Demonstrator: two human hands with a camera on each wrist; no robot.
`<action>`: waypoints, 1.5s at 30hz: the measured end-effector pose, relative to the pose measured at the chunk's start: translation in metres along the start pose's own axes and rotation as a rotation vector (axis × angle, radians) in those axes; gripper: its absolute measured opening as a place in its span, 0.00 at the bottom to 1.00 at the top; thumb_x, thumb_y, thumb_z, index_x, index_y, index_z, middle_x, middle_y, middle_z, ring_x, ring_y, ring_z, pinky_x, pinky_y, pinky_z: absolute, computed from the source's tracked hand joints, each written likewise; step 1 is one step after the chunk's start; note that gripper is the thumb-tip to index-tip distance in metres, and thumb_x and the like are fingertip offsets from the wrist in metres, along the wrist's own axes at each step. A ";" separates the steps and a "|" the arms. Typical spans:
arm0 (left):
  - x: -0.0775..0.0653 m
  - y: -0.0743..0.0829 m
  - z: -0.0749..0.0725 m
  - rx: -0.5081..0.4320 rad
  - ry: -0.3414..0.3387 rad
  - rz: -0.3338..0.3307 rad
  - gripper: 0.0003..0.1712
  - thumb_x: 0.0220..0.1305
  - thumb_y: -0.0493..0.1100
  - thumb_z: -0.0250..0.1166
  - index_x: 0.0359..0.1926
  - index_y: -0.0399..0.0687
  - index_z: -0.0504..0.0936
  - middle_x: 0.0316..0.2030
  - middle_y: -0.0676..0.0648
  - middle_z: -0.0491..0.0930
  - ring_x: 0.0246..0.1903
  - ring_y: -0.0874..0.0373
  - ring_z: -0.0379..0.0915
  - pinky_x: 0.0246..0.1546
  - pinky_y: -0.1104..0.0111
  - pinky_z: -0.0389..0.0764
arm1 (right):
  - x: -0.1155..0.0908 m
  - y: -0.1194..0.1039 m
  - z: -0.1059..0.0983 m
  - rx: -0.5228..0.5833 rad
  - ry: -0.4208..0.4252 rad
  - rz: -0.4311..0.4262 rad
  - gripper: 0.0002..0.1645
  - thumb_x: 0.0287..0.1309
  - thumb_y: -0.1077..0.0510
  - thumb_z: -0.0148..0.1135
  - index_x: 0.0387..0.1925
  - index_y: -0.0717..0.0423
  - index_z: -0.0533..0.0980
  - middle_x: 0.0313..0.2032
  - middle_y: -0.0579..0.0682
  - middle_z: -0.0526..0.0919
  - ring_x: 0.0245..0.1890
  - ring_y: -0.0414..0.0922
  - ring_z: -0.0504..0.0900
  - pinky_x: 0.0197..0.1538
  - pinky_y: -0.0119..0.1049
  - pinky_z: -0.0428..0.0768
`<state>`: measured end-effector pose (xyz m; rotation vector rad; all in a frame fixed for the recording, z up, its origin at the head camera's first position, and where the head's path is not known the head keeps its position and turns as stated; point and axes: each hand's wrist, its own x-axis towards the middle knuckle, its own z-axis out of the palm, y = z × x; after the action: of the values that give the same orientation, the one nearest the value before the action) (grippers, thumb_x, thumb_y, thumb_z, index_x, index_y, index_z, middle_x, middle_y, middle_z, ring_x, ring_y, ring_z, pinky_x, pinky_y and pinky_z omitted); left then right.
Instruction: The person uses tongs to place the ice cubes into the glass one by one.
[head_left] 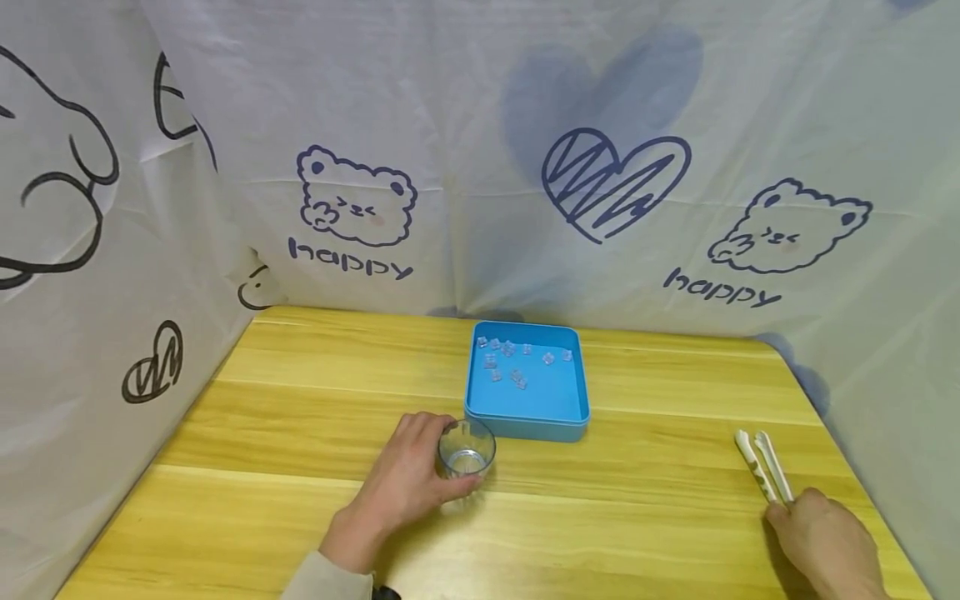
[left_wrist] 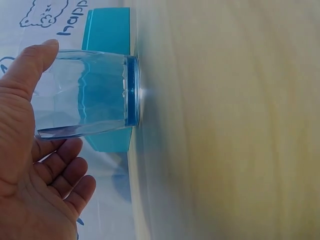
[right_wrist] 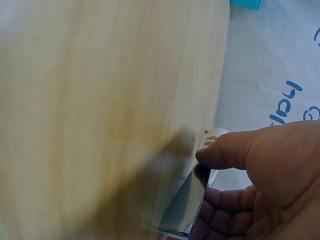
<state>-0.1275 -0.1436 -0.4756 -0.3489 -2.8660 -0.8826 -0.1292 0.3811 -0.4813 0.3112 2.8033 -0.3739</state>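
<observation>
My left hand (head_left: pixel 405 479) holds a clear drinking glass (head_left: pixel 467 458), thumb on the near side and fingers around the far side. The left wrist view shows the glass (left_wrist: pixel 102 92) upright, its thick base at the tabletop. On the right, my right hand (head_left: pixel 828 537) grips a pair of tongs (head_left: pixel 777 472) with white tips pointing away from me and slightly apart. The shiny metal bend of the tongs (right_wrist: pixel 182 207) shows below the thumb in the right wrist view. Just beyond the glass stands a shallow blue tray (head_left: pixel 528 431) with several small clear cubes (head_left: pixel 491 361) scattered inside.
The wooden table (head_left: pixel 322 358) reaches back to a white cloth (head_left: pixel 465 167) printed with bears and hearts. More cloth hangs along the left and right sides. The tray sits near the table's back edge, between the two hands.
</observation>
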 end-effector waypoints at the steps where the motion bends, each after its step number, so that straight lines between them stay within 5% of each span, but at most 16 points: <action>1: 0.000 0.001 0.001 -0.001 0.003 0.007 0.47 0.50 0.63 0.83 0.63 0.42 0.78 0.55 0.47 0.80 0.58 0.51 0.73 0.62 0.54 0.79 | 0.000 0.000 0.000 0.001 0.000 0.002 0.25 0.74 0.48 0.53 0.30 0.66 0.75 0.25 0.56 0.80 0.27 0.53 0.80 0.31 0.53 0.78; 15: -0.001 0.008 0.009 0.011 0.020 0.071 0.45 0.48 0.62 0.84 0.60 0.42 0.79 0.51 0.50 0.80 0.53 0.55 0.72 0.57 0.58 0.81 | -0.003 -0.002 -0.001 0.009 0.007 -0.008 0.24 0.74 0.49 0.51 0.27 0.63 0.74 0.23 0.55 0.79 0.26 0.52 0.78 0.30 0.52 0.77; 35: -0.001 0.011 0.011 -0.010 0.014 0.061 0.45 0.49 0.62 0.84 0.61 0.42 0.79 0.51 0.51 0.80 0.53 0.56 0.72 0.57 0.58 0.81 | -0.001 -0.001 0.001 0.015 0.007 0.022 0.23 0.74 0.49 0.52 0.26 0.63 0.73 0.22 0.55 0.78 0.24 0.52 0.78 0.29 0.51 0.77; 45: -0.001 0.011 0.012 -0.017 0.020 0.063 0.45 0.49 0.62 0.84 0.62 0.42 0.79 0.51 0.50 0.80 0.53 0.56 0.72 0.57 0.58 0.82 | -0.002 -0.004 -0.001 0.061 0.154 -0.011 0.23 0.72 0.49 0.52 0.23 0.59 0.72 0.21 0.54 0.77 0.23 0.51 0.76 0.25 0.49 0.74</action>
<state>-0.1240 -0.1284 -0.4798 -0.4272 -2.8141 -0.8950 -0.1283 0.3767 -0.4790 0.3523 2.9495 -0.4570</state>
